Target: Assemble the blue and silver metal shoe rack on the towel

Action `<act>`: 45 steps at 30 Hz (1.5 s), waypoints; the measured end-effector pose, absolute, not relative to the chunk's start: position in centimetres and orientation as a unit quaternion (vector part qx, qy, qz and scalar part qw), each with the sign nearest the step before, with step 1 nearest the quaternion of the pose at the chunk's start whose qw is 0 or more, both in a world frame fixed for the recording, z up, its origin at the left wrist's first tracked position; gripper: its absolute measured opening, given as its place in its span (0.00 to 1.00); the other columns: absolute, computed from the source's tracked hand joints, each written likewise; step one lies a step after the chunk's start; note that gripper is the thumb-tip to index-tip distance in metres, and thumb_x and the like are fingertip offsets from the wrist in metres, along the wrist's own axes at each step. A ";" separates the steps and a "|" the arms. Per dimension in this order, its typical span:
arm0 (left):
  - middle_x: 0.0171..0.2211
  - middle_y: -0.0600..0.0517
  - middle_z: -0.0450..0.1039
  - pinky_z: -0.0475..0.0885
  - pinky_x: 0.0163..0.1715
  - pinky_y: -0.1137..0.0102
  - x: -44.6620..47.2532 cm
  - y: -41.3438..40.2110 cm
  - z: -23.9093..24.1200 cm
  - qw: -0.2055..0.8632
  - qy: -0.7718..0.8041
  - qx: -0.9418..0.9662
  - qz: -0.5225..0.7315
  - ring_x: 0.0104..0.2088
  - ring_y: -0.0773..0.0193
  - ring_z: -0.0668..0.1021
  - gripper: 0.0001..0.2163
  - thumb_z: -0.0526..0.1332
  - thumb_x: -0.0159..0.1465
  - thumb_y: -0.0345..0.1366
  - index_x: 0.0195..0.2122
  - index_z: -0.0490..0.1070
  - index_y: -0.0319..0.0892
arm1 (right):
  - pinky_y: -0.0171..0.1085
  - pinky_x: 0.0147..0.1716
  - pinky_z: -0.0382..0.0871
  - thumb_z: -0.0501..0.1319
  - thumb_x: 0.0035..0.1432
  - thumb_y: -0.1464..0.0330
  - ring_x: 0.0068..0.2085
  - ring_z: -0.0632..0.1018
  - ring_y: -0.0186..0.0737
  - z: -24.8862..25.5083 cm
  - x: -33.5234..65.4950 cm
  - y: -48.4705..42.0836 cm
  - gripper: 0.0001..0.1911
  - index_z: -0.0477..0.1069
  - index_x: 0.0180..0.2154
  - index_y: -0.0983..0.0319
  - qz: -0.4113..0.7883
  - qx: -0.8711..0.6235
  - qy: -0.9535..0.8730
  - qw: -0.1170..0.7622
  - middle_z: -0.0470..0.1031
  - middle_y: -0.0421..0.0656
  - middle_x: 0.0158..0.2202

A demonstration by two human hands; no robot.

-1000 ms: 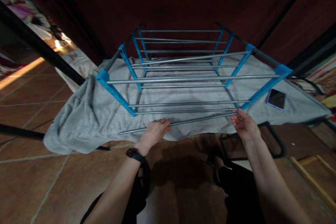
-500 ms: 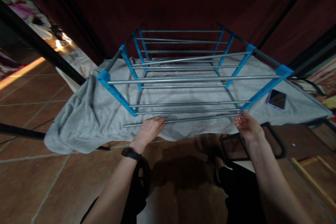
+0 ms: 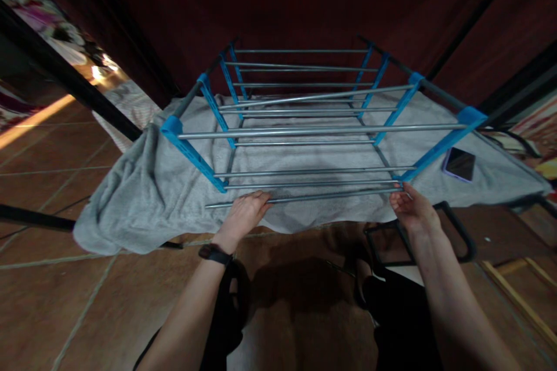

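Note:
A loose grey metal rod (image 3: 322, 196) lies nearly level along the front of a rack (image 3: 296, 131) made of metal rods and blue plastic side pieces. My left hand (image 3: 247, 213) is closed around the rod, left of its middle, with the left end sticking out past it. At the rod's right end, my right hand (image 3: 409, 206) pinches it close to the lower front corner of the right blue side piece (image 3: 439, 153). Whether the rod's tip sits inside that blue corner is hidden by the fingers. The left blue side piece (image 3: 198, 159) stands apart from the rod's left end.
The rack rests on a grey blanket (image 3: 143, 197). A phone (image 3: 459, 164) lies on the blanket at the right. Behind is a dark red surface (image 3: 296, 0). Black metal bars (image 3: 39, 217) run at the left. Tiled floor (image 3: 47, 290) shows below.
My left hand has shifted very slightly left along with the rod's left part. The right hand stays at the rod's right end, and the rack has not moved.

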State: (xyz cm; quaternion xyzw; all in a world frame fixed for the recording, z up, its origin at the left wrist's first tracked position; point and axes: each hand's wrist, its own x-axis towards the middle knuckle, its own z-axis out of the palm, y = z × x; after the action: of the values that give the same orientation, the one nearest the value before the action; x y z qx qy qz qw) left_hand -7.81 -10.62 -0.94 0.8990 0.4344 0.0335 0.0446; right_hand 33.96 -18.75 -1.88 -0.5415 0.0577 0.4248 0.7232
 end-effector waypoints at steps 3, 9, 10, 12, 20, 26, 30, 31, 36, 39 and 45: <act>0.40 0.49 0.75 0.67 0.36 0.68 -8.0 -10.6 -0.9 0.043 0.437 0.898 0.031 0.40 0.59 0.78 0.11 0.50 0.71 0.40 0.43 0.71 0.45 | 0.25 0.24 0.75 0.56 0.63 0.76 0.21 0.73 0.25 -1.5 33.8 -18.9 0.08 0.70 0.32 0.63 0.423 -0.541 0.056 0.725 0.74 0.36 0.23; 0.40 0.49 0.75 0.67 0.37 0.67 -8.1 -10.6 -0.7 0.034 0.435 0.899 0.028 0.40 0.58 0.78 0.10 0.51 0.70 0.39 0.42 0.71 0.44 | 0.25 0.24 0.75 0.56 0.63 0.76 0.21 0.73 0.25 -1.3 33.6 -18.9 0.08 0.70 0.32 0.64 0.419 -0.543 0.059 0.725 0.74 0.37 0.23; 0.40 0.49 0.76 0.68 0.37 0.68 -8.1 -10.6 -0.8 0.033 0.434 0.900 0.029 0.39 0.58 0.78 0.10 0.51 0.70 0.39 0.42 0.71 0.44 | 0.25 0.24 0.75 0.56 0.63 0.76 0.21 0.73 0.25 -1.3 33.6 -18.9 0.08 0.70 0.32 0.64 0.420 -0.543 0.061 0.725 0.74 0.37 0.23; 0.40 0.49 0.76 0.68 0.38 0.68 -8.2 -10.6 -0.8 0.033 0.434 0.900 0.032 0.40 0.58 0.78 0.10 0.52 0.70 0.39 0.42 0.71 0.44 | 0.25 0.24 0.74 0.56 0.63 0.76 0.21 0.73 0.25 -1.3 33.6 -18.9 0.07 0.70 0.31 0.64 0.419 -0.542 0.064 0.726 0.74 0.37 0.23; 0.40 0.48 0.77 0.69 0.40 0.68 -8.6 -10.1 -1.0 0.030 0.448 0.893 0.029 0.41 0.58 0.79 0.09 0.54 0.69 0.38 0.43 0.72 0.44 | 0.25 0.24 0.75 0.56 0.64 0.75 0.21 0.74 0.26 -1.1 33.7 -18.9 0.08 0.70 0.32 0.64 0.422 -0.544 0.065 0.722 0.74 0.37 0.23; 0.40 0.48 0.77 0.68 0.38 0.68 -8.8 -10.2 -0.8 0.029 0.449 0.893 0.025 0.40 0.58 0.79 0.08 0.53 0.69 0.37 0.43 0.71 0.44 | 0.25 0.24 0.75 0.56 0.64 0.75 0.21 0.73 0.25 -1.2 33.7 -18.9 0.09 0.70 0.31 0.64 0.421 -0.547 0.061 0.721 0.74 0.36 0.23; 0.41 0.49 0.77 0.68 0.39 0.68 -9.0 -10.1 -0.7 0.028 0.455 0.890 0.024 0.42 0.58 0.79 0.09 0.53 0.68 0.35 0.44 0.71 0.45 | 0.25 0.24 0.75 0.56 0.64 0.75 0.21 0.74 0.26 -1.3 33.9 -19.0 0.08 0.70 0.31 0.64 0.421 -0.540 0.064 0.726 0.74 0.37 0.23; 0.41 0.49 0.78 0.68 0.40 0.68 -9.1 -10.0 -0.7 0.028 0.457 0.889 0.023 0.42 0.58 0.79 0.09 0.53 0.68 0.34 0.44 0.71 0.45 | 0.25 0.23 0.75 0.56 0.64 0.75 0.21 0.74 0.26 -1.4 34.0 -19.0 0.08 0.70 0.31 0.64 0.422 -0.539 0.062 0.727 0.74 0.37 0.23; 0.40 0.48 0.78 0.69 0.42 0.66 -9.8 -9.6 -0.9 0.019 0.476 0.879 0.011 0.41 0.57 0.79 0.10 0.53 0.67 0.34 0.44 0.72 0.46 | 0.25 0.23 0.75 0.55 0.64 0.75 0.21 0.74 0.26 -1.3 34.1 -19.1 0.08 0.69 0.32 0.64 0.421 -0.542 0.056 0.725 0.75 0.37 0.24; 0.41 0.47 0.78 0.68 0.45 0.63 -10.2 -9.4 -1.0 -0.001 0.504 0.863 0.011 0.42 0.55 0.79 0.10 0.54 0.66 0.34 0.44 0.73 0.45 | 0.25 0.24 0.75 0.55 0.64 0.76 0.21 0.74 0.25 -1.2 34.2 -19.2 0.09 0.69 0.31 0.63 0.421 -0.544 0.062 0.723 0.75 0.37 0.24; 0.43 0.46 0.79 0.66 0.49 0.59 -11.2 -9.1 -0.6 -0.017 0.566 0.823 0.045 0.47 0.52 0.78 0.11 0.54 0.64 0.33 0.44 0.74 0.44 | 0.25 0.24 0.75 0.55 0.63 0.76 0.21 0.74 0.26 -1.2 34.3 -19.3 0.09 0.68 0.31 0.63 0.421 -0.547 0.061 0.721 0.74 0.37 0.24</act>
State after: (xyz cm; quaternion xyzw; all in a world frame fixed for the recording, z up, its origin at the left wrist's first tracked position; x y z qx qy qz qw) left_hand -11.24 -9.12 -0.60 0.8233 0.5656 0.0447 -0.0172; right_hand 34.33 -19.27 -1.18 -0.5466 0.0608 0.4211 0.7212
